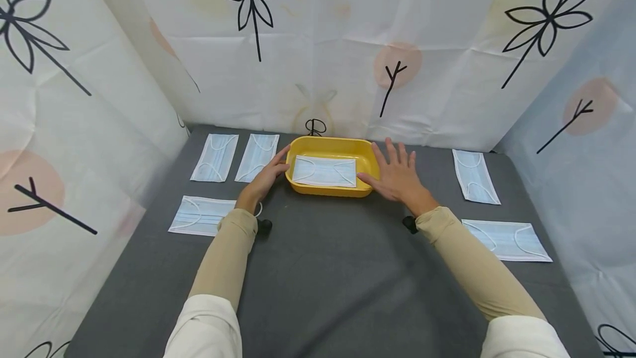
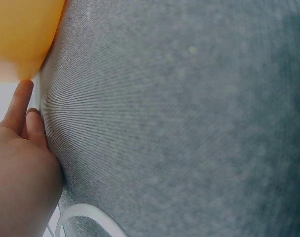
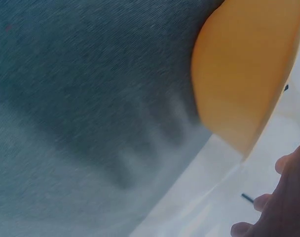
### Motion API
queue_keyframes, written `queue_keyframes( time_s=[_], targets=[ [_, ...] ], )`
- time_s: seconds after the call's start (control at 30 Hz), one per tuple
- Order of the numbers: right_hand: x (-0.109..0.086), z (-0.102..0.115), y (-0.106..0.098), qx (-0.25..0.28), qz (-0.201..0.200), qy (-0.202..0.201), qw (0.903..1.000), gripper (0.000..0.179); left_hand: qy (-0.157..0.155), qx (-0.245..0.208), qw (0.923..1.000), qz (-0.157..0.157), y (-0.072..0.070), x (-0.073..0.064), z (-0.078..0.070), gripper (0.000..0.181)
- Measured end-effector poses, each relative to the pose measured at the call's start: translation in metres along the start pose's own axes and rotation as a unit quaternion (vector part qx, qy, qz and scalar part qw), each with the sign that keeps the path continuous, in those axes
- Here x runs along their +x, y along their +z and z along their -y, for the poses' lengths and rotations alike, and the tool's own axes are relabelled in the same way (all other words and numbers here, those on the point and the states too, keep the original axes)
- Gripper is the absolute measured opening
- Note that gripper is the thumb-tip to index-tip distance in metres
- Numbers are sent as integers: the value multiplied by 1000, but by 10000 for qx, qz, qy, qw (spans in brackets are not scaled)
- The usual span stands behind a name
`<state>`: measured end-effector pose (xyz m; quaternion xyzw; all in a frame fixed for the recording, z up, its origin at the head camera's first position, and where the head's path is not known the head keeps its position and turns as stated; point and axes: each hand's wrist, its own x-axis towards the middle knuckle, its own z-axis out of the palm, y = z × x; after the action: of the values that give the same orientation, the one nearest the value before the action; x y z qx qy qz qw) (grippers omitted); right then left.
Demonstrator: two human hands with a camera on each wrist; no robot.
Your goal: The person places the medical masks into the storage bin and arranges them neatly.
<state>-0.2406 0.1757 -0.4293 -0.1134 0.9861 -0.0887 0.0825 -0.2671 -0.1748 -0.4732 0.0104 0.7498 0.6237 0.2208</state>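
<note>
A yellow tray (image 1: 325,192) stands near the back of the table, with a pale blue face mask (image 1: 325,172) lying flat inside. At the tray's left end my left hand (image 1: 263,180) touches the wall with straight fingers; the left wrist view shows a fingertip against the yellow tray (image 2: 24,34). My right hand (image 1: 399,177) is by the right end, fingers spread, thumb at the rim. In the right wrist view its fingers are apart from the tray wall (image 3: 239,69). Under my left forearm lies another mask (image 1: 201,215), partly hidden.
Two masks, one (image 1: 215,158) beside another (image 1: 256,157), lie at the back left. On the right are an upright mask (image 1: 475,177) and a sideways mask (image 1: 517,241), partly behind my right forearm. Patterned cloth (image 1: 343,87) encloses the grey table (image 1: 328,280).
</note>
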Motion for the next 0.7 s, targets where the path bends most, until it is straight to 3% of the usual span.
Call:
queue_keyframes(
  time_s=[0.5, 0.7],
  targets=[
    [-5, -44, 2, 12, 61, 614, 9981, 104, 5, -11, 10000, -2, -2, -7, -3, 64],
    [-14, -64, -1, 123, -6, 792, 9968, 106, 90, 118, 9997, -195, -3, 13, 18, 61]
  ],
)
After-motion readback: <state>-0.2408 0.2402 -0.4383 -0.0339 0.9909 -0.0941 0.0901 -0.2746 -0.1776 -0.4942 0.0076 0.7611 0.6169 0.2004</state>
